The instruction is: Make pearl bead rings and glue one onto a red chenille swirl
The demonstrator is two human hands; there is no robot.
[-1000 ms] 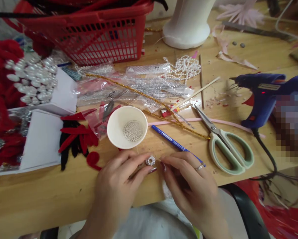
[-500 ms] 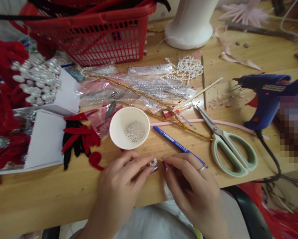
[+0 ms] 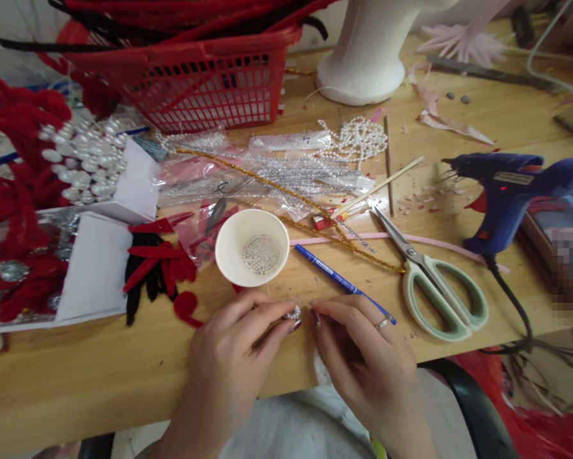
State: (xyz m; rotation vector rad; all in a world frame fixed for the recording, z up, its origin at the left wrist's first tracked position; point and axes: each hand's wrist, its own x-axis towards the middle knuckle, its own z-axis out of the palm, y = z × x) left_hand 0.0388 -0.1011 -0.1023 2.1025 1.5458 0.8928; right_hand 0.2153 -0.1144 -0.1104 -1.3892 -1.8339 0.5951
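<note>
Between the thumb and forefinger of my left hand [image 3: 248, 344] is a small beaded piece [image 3: 294, 313], silvery and rounded, with its far part hidden by the fingers. Close on its right, my right hand [image 3: 362, 344] is pinched, thumb to forefinger; whatever lies between those tips is too small to make out. A ring sits on one finger of that hand. Just beyond my left hand stands a white cup [image 3: 226, 261] with tiny pearl beads [image 3: 261, 255] in its bottom. A blue pen [image 3: 331, 271] lies beyond my right hand, partly behind its fingers.
Green-handled scissors [image 3: 434, 280] lie right of my right hand, with a blue glue gun [image 3: 499, 197] farther over. White boxes [image 3: 97, 268] hold pearls and red fuzzy pieces at left. A red basket [image 3: 210, 83] and white stand [image 3: 362, 64] are behind bagged silver stems [image 3: 286, 175].
The view has shifted slightly, so the table's things sit a little lower in the picture. Both hands keep nearly the same pinched pose, close together.
</note>
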